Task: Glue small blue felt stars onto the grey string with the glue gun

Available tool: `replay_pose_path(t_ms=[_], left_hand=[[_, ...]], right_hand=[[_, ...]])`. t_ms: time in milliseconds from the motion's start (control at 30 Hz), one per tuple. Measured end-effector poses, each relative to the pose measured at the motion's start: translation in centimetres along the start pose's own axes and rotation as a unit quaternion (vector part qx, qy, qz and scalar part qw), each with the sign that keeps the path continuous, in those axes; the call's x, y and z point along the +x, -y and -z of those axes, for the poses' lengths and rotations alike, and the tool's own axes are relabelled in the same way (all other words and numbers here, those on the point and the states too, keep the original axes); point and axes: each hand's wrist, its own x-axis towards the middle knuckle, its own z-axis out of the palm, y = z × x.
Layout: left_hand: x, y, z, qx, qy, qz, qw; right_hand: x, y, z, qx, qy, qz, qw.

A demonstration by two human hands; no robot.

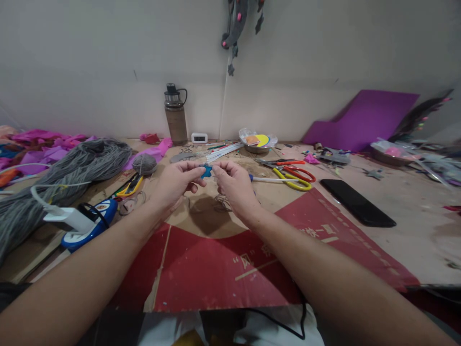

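Observation:
A small blue piece, its outline partly covered by fingers, is held up over the cardboard. My left hand pinches it between thumb and fingers. Close against its right side, my right hand is closed with thumb and fingertip together; what lies between them is too small to make out. Thin looped wire or thread shows under my right hand. Just right of that hand lie yellow-handled scissors and red-handled pliers.
Left are a grey yarn skein, a yarn ball, a yellow cutter and a blue power strip with a white plug. A bottle stands behind. A phone lies right, on the table near red-printed cardboard.

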Motion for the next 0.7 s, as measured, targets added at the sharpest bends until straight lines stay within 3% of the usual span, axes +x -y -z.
replay_pose_path(t_ms=[167,467,600,700], left_hand=[[0.1,0.1,0.3,0.012,-0.005,0.002,1.000],[0.3,0.0,0.5,0.017,-0.006,0.010,1.000],[0.3,-0.5,0.6,0.023,-0.024,0.005,0.999],[0.1,-0.9,0.5,0.024,-0.037,-0.001,0.999]], right_hand=[[0.0,0.3,0.0,0.019,0.010,-0.029,0.999],[0.5,0.2,0.4,-0.068,0.026,0.039,0.997],[2.0,1.5,2.4,-0.177,0.006,0.065,0.982],[2.6,2.2,5.1,-0.343,-0.052,0.072,0.935]])
